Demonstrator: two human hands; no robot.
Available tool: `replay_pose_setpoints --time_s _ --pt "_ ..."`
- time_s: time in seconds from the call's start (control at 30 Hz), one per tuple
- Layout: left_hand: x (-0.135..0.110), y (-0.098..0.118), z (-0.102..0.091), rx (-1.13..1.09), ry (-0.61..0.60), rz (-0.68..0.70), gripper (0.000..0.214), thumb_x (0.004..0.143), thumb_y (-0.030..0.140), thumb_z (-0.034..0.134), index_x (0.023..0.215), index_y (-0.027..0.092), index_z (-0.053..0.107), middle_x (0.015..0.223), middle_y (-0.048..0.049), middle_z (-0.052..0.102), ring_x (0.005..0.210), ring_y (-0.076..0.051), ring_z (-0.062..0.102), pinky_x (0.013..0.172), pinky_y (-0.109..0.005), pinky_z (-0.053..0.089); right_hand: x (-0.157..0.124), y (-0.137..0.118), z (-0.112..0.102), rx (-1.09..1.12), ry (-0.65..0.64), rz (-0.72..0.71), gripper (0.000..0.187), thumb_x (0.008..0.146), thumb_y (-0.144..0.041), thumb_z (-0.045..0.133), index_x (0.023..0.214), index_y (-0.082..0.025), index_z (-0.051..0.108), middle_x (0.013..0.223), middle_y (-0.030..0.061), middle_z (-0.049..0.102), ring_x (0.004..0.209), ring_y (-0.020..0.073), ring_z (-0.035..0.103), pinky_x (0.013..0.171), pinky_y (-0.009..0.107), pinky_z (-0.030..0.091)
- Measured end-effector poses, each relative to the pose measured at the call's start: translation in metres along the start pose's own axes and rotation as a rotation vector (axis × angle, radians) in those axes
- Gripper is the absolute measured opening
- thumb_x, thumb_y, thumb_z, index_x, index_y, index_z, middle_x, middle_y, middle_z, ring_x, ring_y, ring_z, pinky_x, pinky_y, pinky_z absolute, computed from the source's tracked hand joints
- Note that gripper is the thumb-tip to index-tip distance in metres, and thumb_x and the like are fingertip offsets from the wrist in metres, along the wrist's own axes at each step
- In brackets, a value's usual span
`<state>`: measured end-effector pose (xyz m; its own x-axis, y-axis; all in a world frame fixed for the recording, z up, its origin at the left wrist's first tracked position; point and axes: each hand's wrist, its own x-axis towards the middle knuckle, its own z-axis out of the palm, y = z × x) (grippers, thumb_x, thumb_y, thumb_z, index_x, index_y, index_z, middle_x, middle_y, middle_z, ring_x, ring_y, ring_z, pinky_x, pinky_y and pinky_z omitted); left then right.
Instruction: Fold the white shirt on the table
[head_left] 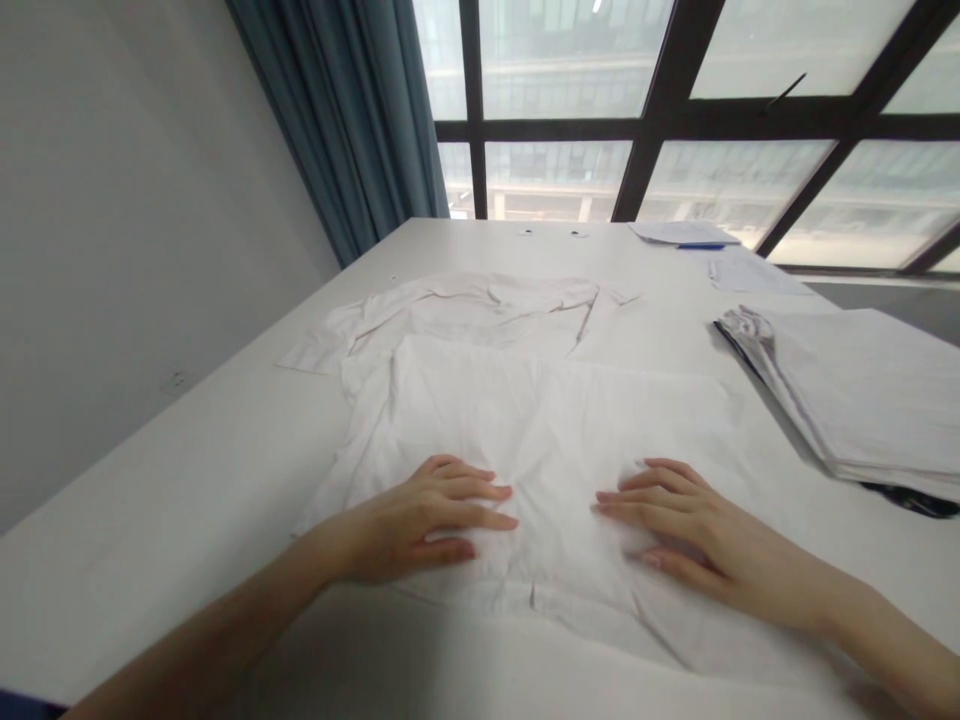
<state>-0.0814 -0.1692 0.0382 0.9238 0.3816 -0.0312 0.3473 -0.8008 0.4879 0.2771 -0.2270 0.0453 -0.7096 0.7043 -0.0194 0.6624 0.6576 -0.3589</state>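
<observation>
A white garment [495, 400], which looks like a shirt, lies spread over the white table, with its far end crumpled and its near part flatter but creased. My left hand [442, 510] rests on the cloth left of centre, palm down, fingers spread. To the right, my right hand [675, 525] lies on the same cloth, slightly blurred, fingers extended toward the left. Neither hand grips the fabric. Small folds run through the cloth between the two hands, and its near edge is wavy.
The white table [247, 440] runs back to a window. A stack of folded white cloth [877, 380], with something dark beneath, sits at the right. Papers [682, 232] and a blue pen [701, 246] lie at the far right. A blue curtain [352, 110] hangs by the left wall.
</observation>
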Motion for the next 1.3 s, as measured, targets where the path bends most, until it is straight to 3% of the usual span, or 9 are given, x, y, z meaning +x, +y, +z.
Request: replay_pose_setpoints --time_s 0.1,0.2,0.33,0.47,0.63,0.8,1.0,1.2,1.3 --pt "0.005 -0.001 0.004 0.029 0.15 0.013 0.031 0.102 0.03 0.043 0.128 0.03 0.058 0.13 -0.0043 0.064 0.124 -0.018 0.054 0.108 -0.035 0.032 0.003 0.002 0.008 0.023 0.11 0.017 0.036 0.098 -0.029 0.046 0.131 -0.031 0.06 0.129 0.0026 0.066 0.125 0.0216 0.054 0.106 0.046 0.043" --pt "0.009 -0.003 0.004 0.131 0.172 0.032 0.031 0.101 0.029 0.044 0.129 0.026 0.055 0.129 -0.0075 0.063 0.122 -0.02 0.055 0.107 -0.038 0.033 0.008 0.006 0.013 -0.04 0.189 0.059 0.036 0.098 -0.026 0.044 0.129 -0.028 0.06 0.134 0.0058 0.061 0.128 0.0223 0.051 0.103 0.045 0.046" --pt "0.028 -0.015 -0.007 0.307 0.173 -0.019 0.044 0.1 0.041 0.045 0.139 0.021 0.046 0.144 -0.014 0.05 0.135 -0.026 0.043 0.111 -0.046 0.028 0.026 0.022 0.012 -0.159 0.273 0.129 0.04 0.097 -0.028 0.044 0.135 -0.023 0.053 0.143 0.0112 0.053 0.134 0.026 0.045 0.104 0.049 0.043" --pt "0.073 -0.036 -0.021 0.427 0.207 -0.101 0.054 0.1 0.047 0.041 0.143 0.015 0.042 0.153 -0.0178 0.036 0.144 -0.028 0.03 0.115 -0.048 0.021 0.062 0.05 0.014 -0.279 0.382 0.3 0.044 0.097 -0.032 0.041 0.136 -0.015 0.05 0.144 0.0173 0.049 0.136 0.0316 0.041 0.105 0.052 0.04" --pt "0.111 -0.068 -0.025 0.483 0.174 -0.262 0.059 0.1 0.051 0.038 0.151 0.023 0.03 0.16 -0.014 0.022 0.148 -0.028 0.019 0.117 -0.051 0.012 0.09 0.067 0.024 -0.339 0.344 0.456 0.049 0.099 -0.036 0.032 0.141 -0.015 0.047 0.149 0.015 0.045 0.139 0.0325 0.037 0.109 0.058 0.032" --pt "0.092 -0.096 -0.023 0.448 0.132 -0.326 0.057 0.101 0.053 0.03 0.153 0.03 0.024 0.162 -0.0084 0.017 0.149 -0.026 0.016 0.118 -0.049 0.011 0.07 0.077 0.025 -0.32 0.288 0.513 0.056 0.1 -0.05 0.025 0.148 -0.025 0.037 0.155 0.0078 0.036 0.143 0.0292 0.03 0.11 0.061 0.027" --pt "0.058 -0.122 -0.031 0.497 0.244 -0.532 0.057 0.1 0.052 0.032 0.152 0.028 0.029 0.161 -0.0091 0.022 0.148 -0.029 0.019 0.117 -0.05 0.011 0.02 0.131 0.014 -0.351 0.319 0.739 0.061 0.096 -0.056 0.026 0.147 -0.024 0.04 0.155 0.0092 0.037 0.141 0.0315 0.035 0.111 0.063 0.025" --pt "0.043 -0.138 -0.038 0.497 0.54 -0.697 0.048 0.099 0.039 0.036 0.142 0.019 0.046 0.148 -0.0119 0.047 0.141 -0.028 0.036 0.117 -0.05 0.012 -0.008 0.17 0.007 -0.246 0.559 0.861 0.058 0.09 -0.046 0.036 0.128 -0.006 0.054 0.133 0.0236 0.057 0.127 0.0337 0.05 0.107 0.049 0.038" --pt "0.039 -0.148 -0.043 0.34 0.759 -0.847 0.043 0.094 0.033 0.041 0.133 0.017 0.054 0.137 -0.014 0.056 0.131 -0.029 0.046 0.112 -0.048 0.026 -0.011 0.175 0.004 -0.223 0.62 0.915 0.057 0.087 -0.045 0.039 0.12 0.0 0.056 0.117 0.0285 0.062 0.113 0.035 0.059 0.098 0.044 0.044"
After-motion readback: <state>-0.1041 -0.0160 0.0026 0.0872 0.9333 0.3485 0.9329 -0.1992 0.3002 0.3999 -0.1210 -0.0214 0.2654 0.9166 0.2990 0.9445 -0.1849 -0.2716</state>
